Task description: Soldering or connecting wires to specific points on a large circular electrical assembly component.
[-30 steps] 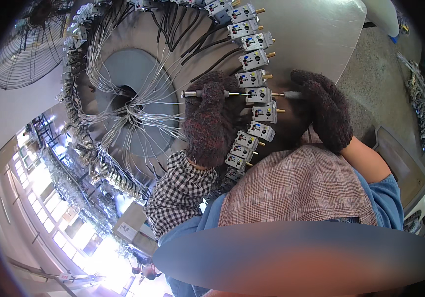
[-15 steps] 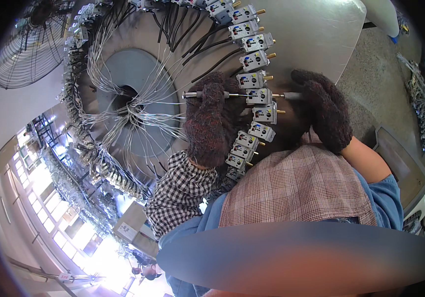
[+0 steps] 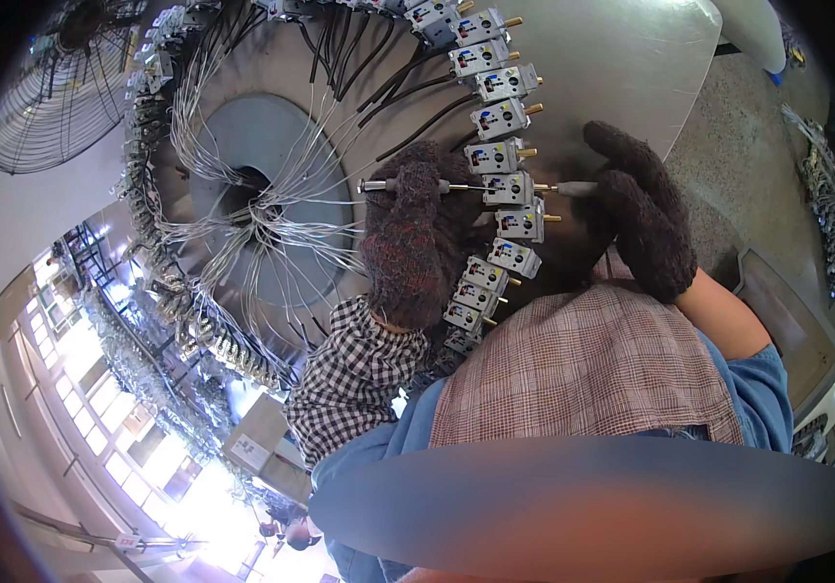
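My left hand (image 3: 408,233), in a dark knitted glove, is closed around a thin screwdriver (image 3: 374,186). The screwdriver's shaft points right and its tip meets a small grey metal control box (image 3: 509,189) in the curved row. From that box's other side a brass stem points at a grey-handled tool (image 3: 576,188), lying in line with it. My gloved right hand (image 3: 643,209) has its lower fingers against this handle, while the upper fingers are lifted away from it. The gloves hide part of both grips.
Similar control boxes (image 3: 500,119) ring the round metal table, black leads and silvery wires running inward. A grey disc (image 3: 330,160) with a dark central hole sits mid-table. A fan (image 3: 58,107) stands far left. A grey-framed panel (image 3: 791,330) is at right, near wire bundles (image 3: 830,214).
My right hand has shifted slightly right, and its upper fingers have lifted and spread from the grey handle. My left hand and the screwdriver stay almost in place.
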`<state>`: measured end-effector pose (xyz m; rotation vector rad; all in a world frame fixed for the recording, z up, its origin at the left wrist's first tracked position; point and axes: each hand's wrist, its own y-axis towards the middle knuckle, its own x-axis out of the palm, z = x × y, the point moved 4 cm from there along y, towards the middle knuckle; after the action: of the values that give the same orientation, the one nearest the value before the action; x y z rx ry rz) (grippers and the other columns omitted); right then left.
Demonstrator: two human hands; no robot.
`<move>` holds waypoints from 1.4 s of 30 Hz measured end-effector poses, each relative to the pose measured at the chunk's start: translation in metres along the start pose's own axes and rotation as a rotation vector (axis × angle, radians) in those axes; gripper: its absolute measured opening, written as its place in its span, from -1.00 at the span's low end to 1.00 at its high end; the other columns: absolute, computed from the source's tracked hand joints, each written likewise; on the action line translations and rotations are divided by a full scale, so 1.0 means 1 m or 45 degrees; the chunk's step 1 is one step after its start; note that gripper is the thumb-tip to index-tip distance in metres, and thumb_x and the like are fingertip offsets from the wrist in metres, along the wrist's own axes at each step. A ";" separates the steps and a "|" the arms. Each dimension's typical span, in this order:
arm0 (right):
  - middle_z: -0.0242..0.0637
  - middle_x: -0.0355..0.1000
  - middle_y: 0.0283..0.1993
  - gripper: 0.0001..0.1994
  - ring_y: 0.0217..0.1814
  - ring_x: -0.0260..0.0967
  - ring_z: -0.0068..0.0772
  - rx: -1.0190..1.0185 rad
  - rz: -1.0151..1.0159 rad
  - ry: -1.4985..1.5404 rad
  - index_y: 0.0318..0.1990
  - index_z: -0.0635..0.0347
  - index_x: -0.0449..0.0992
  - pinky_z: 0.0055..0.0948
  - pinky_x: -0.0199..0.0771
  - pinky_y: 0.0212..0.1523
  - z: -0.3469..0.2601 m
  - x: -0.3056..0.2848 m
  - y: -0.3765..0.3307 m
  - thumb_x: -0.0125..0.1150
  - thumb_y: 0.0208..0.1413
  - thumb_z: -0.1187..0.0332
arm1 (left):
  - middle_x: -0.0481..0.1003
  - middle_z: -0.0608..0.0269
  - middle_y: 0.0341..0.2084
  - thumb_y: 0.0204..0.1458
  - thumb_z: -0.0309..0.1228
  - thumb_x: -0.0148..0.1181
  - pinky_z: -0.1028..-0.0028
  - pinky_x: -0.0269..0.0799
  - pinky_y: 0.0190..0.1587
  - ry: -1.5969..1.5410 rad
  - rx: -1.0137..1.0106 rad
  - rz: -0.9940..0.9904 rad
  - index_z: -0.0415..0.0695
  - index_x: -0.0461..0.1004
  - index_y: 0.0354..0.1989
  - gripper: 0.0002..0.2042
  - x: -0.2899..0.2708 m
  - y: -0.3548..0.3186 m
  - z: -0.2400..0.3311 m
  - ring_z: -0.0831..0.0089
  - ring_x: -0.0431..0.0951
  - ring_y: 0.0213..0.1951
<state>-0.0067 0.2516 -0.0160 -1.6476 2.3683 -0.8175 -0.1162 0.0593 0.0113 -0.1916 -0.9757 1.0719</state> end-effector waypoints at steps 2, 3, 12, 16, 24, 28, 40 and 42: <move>-0.09 0.36 0.17 -0.55 0.09 0.39 -0.34 0.040 -0.191 0.049 0.23 0.32 0.31 -0.40 0.39 0.10 0.003 -0.001 -0.002 -0.06 0.32 0.20 | 0.51 -0.18 -0.12 0.27 -0.15 0.00 0.13 0.64 -0.24 0.019 -0.017 0.000 -0.27 0.33 -0.01 -0.62 -0.001 0.000 0.000 0.04 0.62 -0.16; -0.09 0.36 0.17 -0.55 0.09 0.39 -0.34 0.041 -0.191 0.049 0.23 0.32 0.31 -0.40 0.39 0.10 0.001 0.000 -0.002 -0.06 0.32 0.20 | 0.51 -0.18 -0.11 0.27 -0.16 -0.01 0.12 0.64 -0.24 0.040 -0.036 -0.001 -0.27 0.33 -0.01 -0.63 -0.002 0.001 0.000 0.03 0.61 -0.16; -0.10 0.42 0.06 -0.54 -0.01 0.45 -0.37 -0.017 -0.104 0.022 0.27 0.30 0.25 -0.43 0.44 0.01 0.007 -0.005 -0.002 -0.07 0.33 0.21 | 0.51 -0.19 -0.12 0.28 -0.16 -0.03 0.14 0.65 -0.26 -0.007 -0.005 -0.062 -0.28 0.35 -0.03 -0.63 0.001 0.001 0.004 0.03 0.62 -0.17; -0.17 0.43 -0.08 -0.54 -0.14 0.43 -0.43 0.002 -0.072 -0.045 0.27 0.27 0.27 -0.46 0.45 -0.11 0.000 0.002 -0.002 -0.02 0.32 0.21 | 0.51 -0.21 -0.13 0.29 -0.14 -0.04 0.14 0.65 -0.27 0.032 0.030 0.001 -0.29 0.35 -0.06 -0.62 0.006 -0.001 0.004 0.04 0.62 -0.18; -0.06 0.40 0.11 -0.53 0.05 0.41 -0.35 0.009 -0.148 0.001 0.26 0.30 0.28 -0.38 0.41 0.10 0.009 -0.003 -0.005 -0.06 0.34 0.15 | 0.51 -0.18 -0.14 0.28 -0.13 -0.04 0.15 0.65 -0.28 0.035 -0.026 0.105 -0.31 0.34 -0.05 -0.60 0.011 -0.002 0.003 0.06 0.63 -0.22; -0.25 0.46 -0.14 -0.58 -0.28 0.42 -0.50 -0.050 0.005 0.063 0.23 0.24 0.33 -0.51 0.48 -0.24 0.004 0.000 -0.002 0.03 0.30 0.22 | 0.51 -0.18 -0.14 0.28 -0.14 -0.04 0.15 0.65 -0.27 0.041 -0.008 0.029 -0.30 0.35 -0.05 -0.61 0.009 -0.002 0.004 0.05 0.63 -0.21; -0.15 0.41 0.07 -0.58 -0.02 0.41 -0.41 0.023 -0.132 0.053 0.23 0.27 0.32 -0.43 0.44 -0.03 0.003 -0.005 -0.005 0.00 0.28 0.29 | 0.51 -0.20 -0.13 0.30 -0.17 -0.06 0.13 0.65 -0.26 0.014 -0.051 0.036 -0.31 0.34 0.02 -0.61 0.009 -0.001 0.002 0.06 0.62 -0.19; -0.17 0.43 0.05 -0.58 -0.05 0.42 -0.42 -0.015 -0.087 -0.024 0.23 0.27 0.32 -0.44 0.46 -0.07 -0.002 -0.006 -0.005 0.01 0.27 0.30 | 0.50 -0.20 -0.11 0.29 -0.20 -0.04 0.11 0.65 -0.25 -0.039 0.000 -0.056 -0.31 0.33 0.03 -0.62 0.012 -0.003 0.004 0.05 0.62 -0.20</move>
<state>-0.0010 0.2559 -0.0128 -1.7417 2.3201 -0.7978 -0.1158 0.0669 0.0222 -0.1536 -1.0034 1.0374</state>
